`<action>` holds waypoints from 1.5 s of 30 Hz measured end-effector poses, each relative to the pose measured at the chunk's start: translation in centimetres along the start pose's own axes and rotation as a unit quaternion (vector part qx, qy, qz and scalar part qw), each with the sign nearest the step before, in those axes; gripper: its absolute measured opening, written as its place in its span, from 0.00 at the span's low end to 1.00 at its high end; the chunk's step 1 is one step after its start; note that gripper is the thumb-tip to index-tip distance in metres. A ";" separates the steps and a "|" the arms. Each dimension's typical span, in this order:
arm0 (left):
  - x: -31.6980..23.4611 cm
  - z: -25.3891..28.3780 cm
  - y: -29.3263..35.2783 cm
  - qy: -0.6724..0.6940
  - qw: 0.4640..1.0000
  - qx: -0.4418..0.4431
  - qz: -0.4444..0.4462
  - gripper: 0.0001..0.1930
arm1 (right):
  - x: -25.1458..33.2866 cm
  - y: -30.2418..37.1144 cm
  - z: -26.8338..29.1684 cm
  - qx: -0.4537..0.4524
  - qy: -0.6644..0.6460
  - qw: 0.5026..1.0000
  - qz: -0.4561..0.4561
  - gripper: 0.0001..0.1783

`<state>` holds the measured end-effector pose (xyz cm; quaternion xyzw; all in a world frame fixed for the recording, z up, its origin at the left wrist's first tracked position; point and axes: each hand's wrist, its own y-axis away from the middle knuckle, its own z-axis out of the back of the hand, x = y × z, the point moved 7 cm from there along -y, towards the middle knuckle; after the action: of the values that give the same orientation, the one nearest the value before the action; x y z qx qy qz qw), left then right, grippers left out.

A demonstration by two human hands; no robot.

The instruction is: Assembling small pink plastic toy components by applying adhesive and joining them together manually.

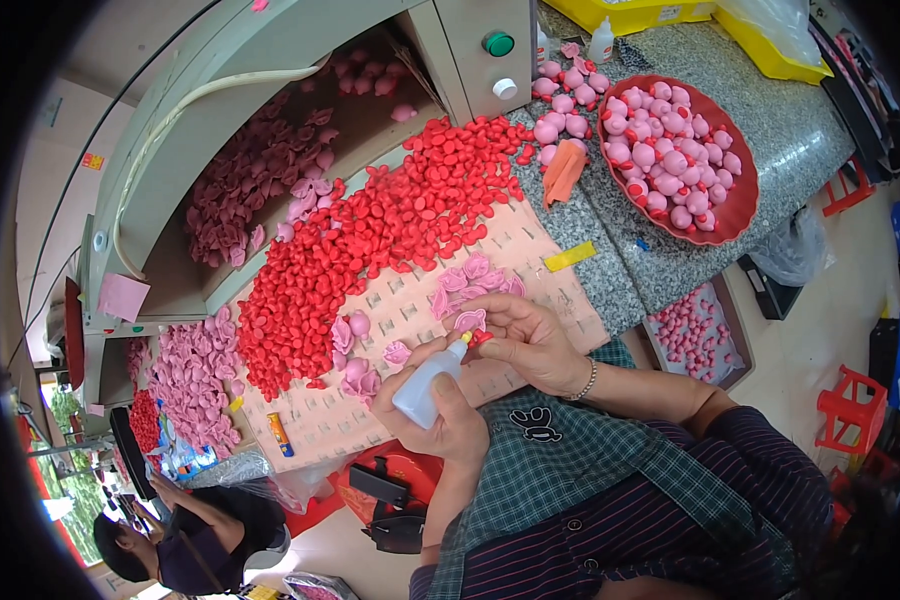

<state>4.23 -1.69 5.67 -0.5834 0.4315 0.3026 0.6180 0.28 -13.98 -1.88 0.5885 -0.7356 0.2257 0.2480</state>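
Note:
My left hand point(450, 425) is wrapped round a translucent white squeeze bottle point(422, 397), tilted with its yellow nozzle up and to the right. The nozzle meets or nearly meets a small red part point(478, 338) at the fingertips of my right hand point(530, 345). That hand, with a beaded bracelet at the wrist, also pinches a pink petal-like piece point(469, 320); its fingers partly hide both. Loose pink pieces point(475, 275) lie just beyond on the pale pink belt. Closer to my left hand are a pink flower-shaped piece point(360, 380) and a smaller one point(397, 353).
A broad heap of red parts point(370, 225) covers the belt before a grey machine opening holding pink pieces. A red bowl point(745, 205) of pink balls stands on the granite counter, right. A glue stick point(280, 435) lies left. Another person point(205, 545) sits at lower left.

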 end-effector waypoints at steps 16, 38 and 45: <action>-0.6 -0.1 0.4 -0.038 0.996 0.035 -0.072 0.17 | 0.1 0.1 0.2 -0.012 0.011 1.000 0.021 0.27; -1.7 -0.4 0.7 -0.043 0.992 0.062 -0.102 0.17 | -0.3 0.0 0.6 -0.018 0.022 0.999 0.023 0.28; -2.3 -0.7 0.4 -0.066 0.991 0.050 -0.109 0.13 | -0.3 0.1 0.5 -0.014 0.020 0.999 0.023 0.27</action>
<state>2.73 -2.07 7.62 -0.5741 0.3383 0.2499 0.7025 0.23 -14.07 -2.40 0.5637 -0.7467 0.2328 0.2655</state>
